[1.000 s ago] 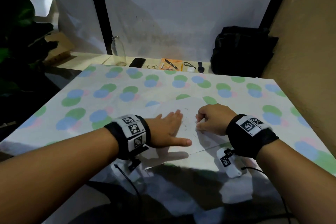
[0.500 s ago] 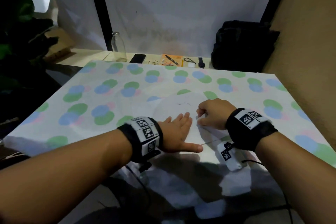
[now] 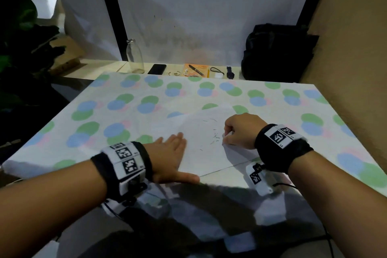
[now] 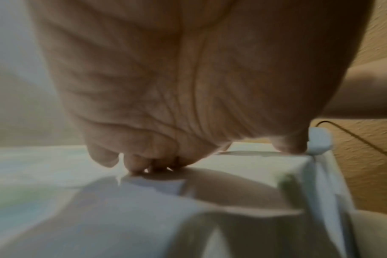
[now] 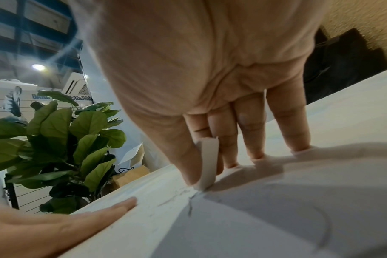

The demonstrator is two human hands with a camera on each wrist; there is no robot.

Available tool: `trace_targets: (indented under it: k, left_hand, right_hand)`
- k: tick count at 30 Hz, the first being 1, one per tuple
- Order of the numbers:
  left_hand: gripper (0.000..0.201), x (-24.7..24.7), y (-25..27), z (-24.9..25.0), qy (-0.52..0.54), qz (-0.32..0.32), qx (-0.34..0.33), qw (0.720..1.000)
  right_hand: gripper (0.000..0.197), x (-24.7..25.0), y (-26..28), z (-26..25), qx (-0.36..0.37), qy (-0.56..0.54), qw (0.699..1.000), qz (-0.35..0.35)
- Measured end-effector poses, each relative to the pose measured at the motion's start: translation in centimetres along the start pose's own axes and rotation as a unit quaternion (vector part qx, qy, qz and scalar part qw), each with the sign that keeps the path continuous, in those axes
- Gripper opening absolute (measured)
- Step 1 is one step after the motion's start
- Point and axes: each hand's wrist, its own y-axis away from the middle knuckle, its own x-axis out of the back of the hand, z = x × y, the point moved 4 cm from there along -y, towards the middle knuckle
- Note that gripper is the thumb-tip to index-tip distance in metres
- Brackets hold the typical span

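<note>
1. The right hand (image 3: 240,132) rests on the sheet of paper (image 3: 207,159) at about 3 o'clock of the sheet in the head view. Its knuckles are up and its fingers are curled under.
2. In the right wrist view, thumb and forefinger pinch a white eraser (image 5: 208,160). It stands nearly upright with its lower end touching the paper. The other three fingers are planted tip-down on the sheet, on the 3 o'clock side of the eraser.
3. The left hand (image 3: 169,157) lies palm down at about 8 o'clock of the sheet and holds nothing. Its straight fingers lie together and point toward 1 o'clock, and the thumb is spread toward 3 o'clock along the near edge. It presses the paper flat.
4. The paper lies on the dotted tablecloth (image 3: 125,111), close to the table's near edge. Thin dark marks (image 3: 213,136) sit between the two hands, just at 9 o'clock of the eraser.
5. From the head view the eraser is almost wholly hidden under the right hand.
6. Whether the dark marks are pencil strokes or eraser crumbs cannot be told.
7. The left wrist view is blurred. The palm fills it, and only the fingertips (image 4: 104,157) show, touching the surface.
8. Shadow covers the table's 6 o'clock edge.
</note>
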Motion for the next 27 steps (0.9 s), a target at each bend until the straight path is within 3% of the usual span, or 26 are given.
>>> trace_targets:
  k: [4,8,13,17,21,27]
  left_hand:
    - [0.119,1.9,-1.9,5.0,-0.001,0.043,-0.075,0.996]
    - [0.115,3.3,-1.2,4.0,-0.011,0.06,-0.078,0.995]
    - [0.113,1.3,2.0,-2.6,-0.019,-0.036,-0.048,0.998]
    - [0.1,-0.9,3.1,-3.9,-0.011,-0.07,-0.109,0.992]
    - [0.102,-1.6,2.0,-0.8,-0.014,-0.044,-0.215,0.975]
    - [0.1,2.0,-3.2,2.9,-0.03,0.031,-0.184,0.982]
  right_hand:
    - [0.009,0.1,0.2,0.2,-0.004,-0.004,1.0,0.007]
    - [0.011,0.0,0.2,0.5,-0.009,-0.016,1.0,0.014]
    - [0.011,-0.2,0.1,0.6,-0.004,-0.027,1.0,0.005]
    - [0.013,0.0,0.2,0.4,0.0,-0.019,1.0,0.003]
    - [0.014,0.1,0.2,0.3,0.0,-0.009,1.0,0.002]
    - [0.016,0.3,0.1,-0.4,-0.002,0.016,1.0,0.015]
